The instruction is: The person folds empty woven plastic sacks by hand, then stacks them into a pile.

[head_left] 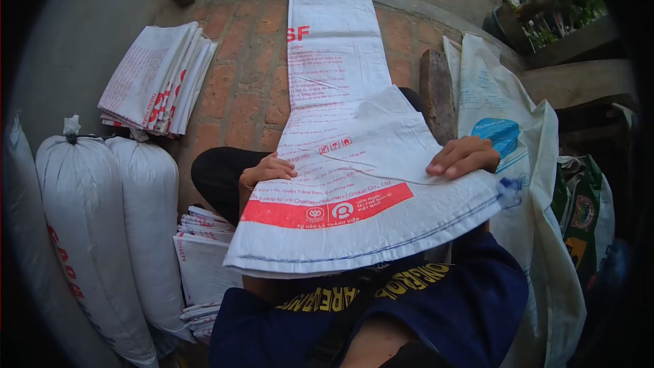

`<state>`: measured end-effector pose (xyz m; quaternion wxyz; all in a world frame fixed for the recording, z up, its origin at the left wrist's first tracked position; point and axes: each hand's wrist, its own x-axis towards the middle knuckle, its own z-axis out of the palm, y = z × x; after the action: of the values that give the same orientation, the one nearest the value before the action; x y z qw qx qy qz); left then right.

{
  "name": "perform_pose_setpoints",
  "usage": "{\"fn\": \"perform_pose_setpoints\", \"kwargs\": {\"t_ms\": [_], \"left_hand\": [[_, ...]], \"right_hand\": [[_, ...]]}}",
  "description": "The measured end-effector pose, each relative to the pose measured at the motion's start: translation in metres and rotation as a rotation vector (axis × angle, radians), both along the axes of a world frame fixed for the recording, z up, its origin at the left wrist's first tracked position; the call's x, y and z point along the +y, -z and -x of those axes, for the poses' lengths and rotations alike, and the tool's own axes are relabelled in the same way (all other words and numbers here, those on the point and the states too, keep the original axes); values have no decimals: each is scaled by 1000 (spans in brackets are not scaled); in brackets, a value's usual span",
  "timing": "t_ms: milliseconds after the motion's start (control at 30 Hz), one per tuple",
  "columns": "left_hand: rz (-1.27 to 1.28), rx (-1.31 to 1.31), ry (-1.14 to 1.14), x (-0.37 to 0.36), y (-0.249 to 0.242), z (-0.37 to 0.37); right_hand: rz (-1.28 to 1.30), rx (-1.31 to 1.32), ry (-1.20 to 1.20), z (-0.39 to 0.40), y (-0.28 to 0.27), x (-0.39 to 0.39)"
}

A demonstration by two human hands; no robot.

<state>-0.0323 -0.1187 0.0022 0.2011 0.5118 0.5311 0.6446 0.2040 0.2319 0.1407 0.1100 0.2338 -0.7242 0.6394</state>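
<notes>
A long white woven sack [334, 123] with red print lies across my lap and stretches away over the brick floor. Its near end fans out, with a red band and a blue stitched seam. My left hand [267, 172] is closed on the sack's left edge, fingers on top and thumb hidden. On the right side, my right hand [464, 158] grips the sack with bent fingers over its edge; its thumb is out of sight. A crease runs across the sack between both hands. Blue thread hangs at the seam's right corner.
Folded white sacks [153, 82] are stacked at the upper left, with more folded sacks [201, 259] by my left side. Full, tied sacks [88, 211] stand at the left. A wooden block [437, 92] and a large white sack [490, 95] lie to the right.
</notes>
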Motion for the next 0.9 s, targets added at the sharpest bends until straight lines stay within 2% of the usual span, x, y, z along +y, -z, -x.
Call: {"fn": "perform_pose_setpoints", "kwargs": {"t_ms": [67, 100, 133, 200, 233, 267, 300, 333, 367, 400, 433, 500, 567, 600, 633, 700, 733, 767, 833, 867, 900], "left_hand": [[-77, -31, 9, -2, 15, -3], [-162, -57, 26, -3, 22, -4], [-184, -60, 93, -3, 26, 0], [-230, -120, 148, -3, 28, -1], [-235, -166, 195, -6, 33, 2], [-382, -98, 294, -2, 46, 12], [-377, -103, 284, -11, 58, 0], [-305, -408, -16, -19, 63, -21], [-223, -599, -275, -14, 40, -30], [-159, -809, -522, -8, 17, -40], [151, -682, -607, -12, 14, -33], [504, -489, -814, 19, -34, -39], [498, -421, -721, 25, -12, -36], [594, -248, -705, 19, 13, -36], [793, -326, -731, 24, -10, -46], [895, -233, -703, 26, -23, -56], [854, 8, -733, 23, -18, -61], [854, 7, -733, 17, -15, -64], [880, 128, -567, 6, -17, -67], [916, -14, -590, 6, -24, -69], [914, -13, -590, 1, -22, -71]], "right_hand": [[-105, 62, 321, 11, 0, -17], [-105, 60, 317, 15, 5, -13], [-371, -30, 376, 24, 17, -3], [-700, -110, 395, 34, 56, 15], [-704, -106, 386, 34, 66, 17], [-553, -187, 284, 34, 72, 16], [-397, -273, 182, 31, 79, 14], [-249, -257, 175, 30, 76, 8], [-97, -222, 159, 27, 76, -1], [-167, -390, 316, 13, 82, -10], [-234, -559, 473, 1, 87, -17], [-199, -502, 421, 4, 85, -27], [16, -885, 488, -5, 104, -30], [8, -981, 439, -11, 115, -22], [8, -980, 437, -13, 114, -22], [75, -1033, 520, -21, 113, -24], [31, -1074, 493, -22, 106, -22], [30, -1075, 493, -25, 106, -20], [54, -1075, 424, -31, 108, -16], [54, -1073, 424, -35, 108, -14], [182, -1112, 385, -39, 107, -12]]}}
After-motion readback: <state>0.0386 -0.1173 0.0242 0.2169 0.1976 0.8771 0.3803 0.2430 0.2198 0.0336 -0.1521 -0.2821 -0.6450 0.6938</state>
